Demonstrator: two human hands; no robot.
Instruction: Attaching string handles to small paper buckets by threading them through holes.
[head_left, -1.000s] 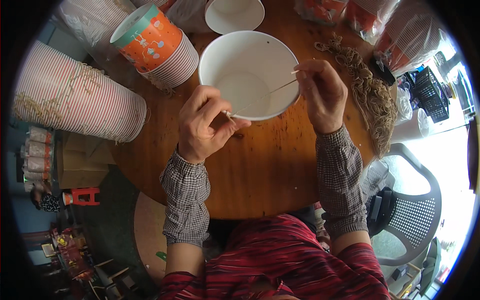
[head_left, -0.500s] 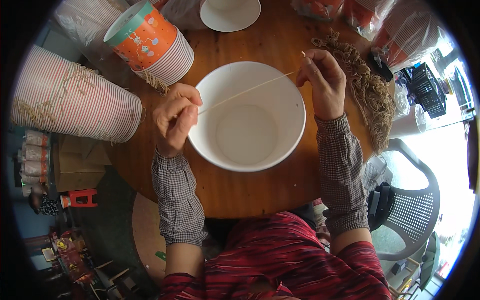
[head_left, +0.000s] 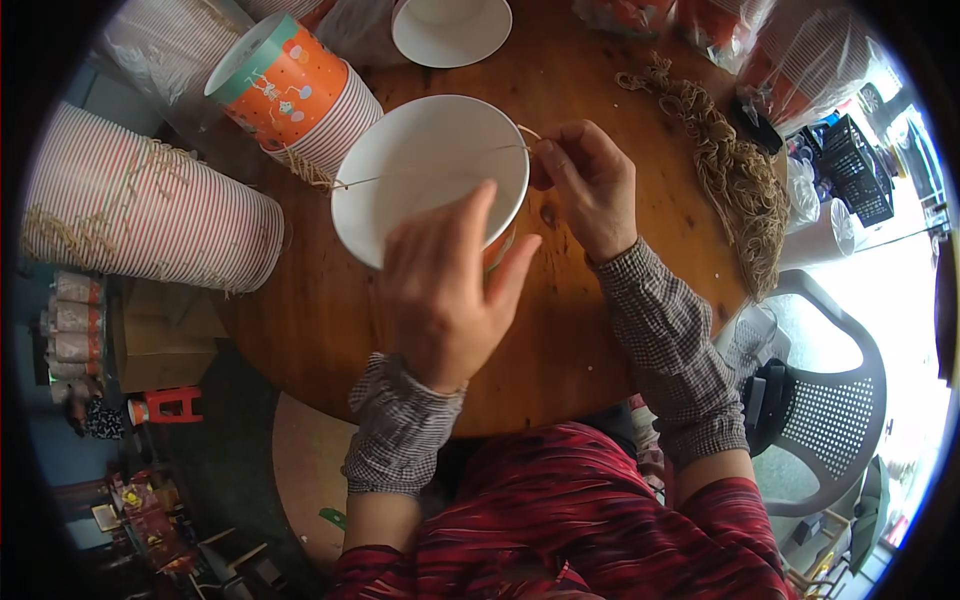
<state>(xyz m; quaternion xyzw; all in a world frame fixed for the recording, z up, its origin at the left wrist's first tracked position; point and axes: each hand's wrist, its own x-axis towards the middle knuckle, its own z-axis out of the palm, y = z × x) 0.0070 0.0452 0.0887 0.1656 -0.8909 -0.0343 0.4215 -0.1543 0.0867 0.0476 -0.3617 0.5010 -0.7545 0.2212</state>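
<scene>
A paper bucket, white inside with a bit of orange outer wall showing, stands tilted on the table with its mouth toward me. A thin cord crosses its mouth from the left rim to the right rim. At the right rim my right hand pinches the cord's end between thumb and fingers. My left hand is in front of the bucket's lower rim, fingers stretched and thumb apart, slightly blurred, holding nothing. It hides the lower part of the bucket.
Left of the bucket lie a stack of orange patterned buckets and a long stack of striped-rim buckets with cords hanging on it. Another white bucket is at the back. A heap of tan cords lies right, beside bagged buckets.
The bucket has tipped and shifted left and away. My left hand has let go of the cord, moved right and opened. My right hand has come left and lower, to the bucket's rim.
</scene>
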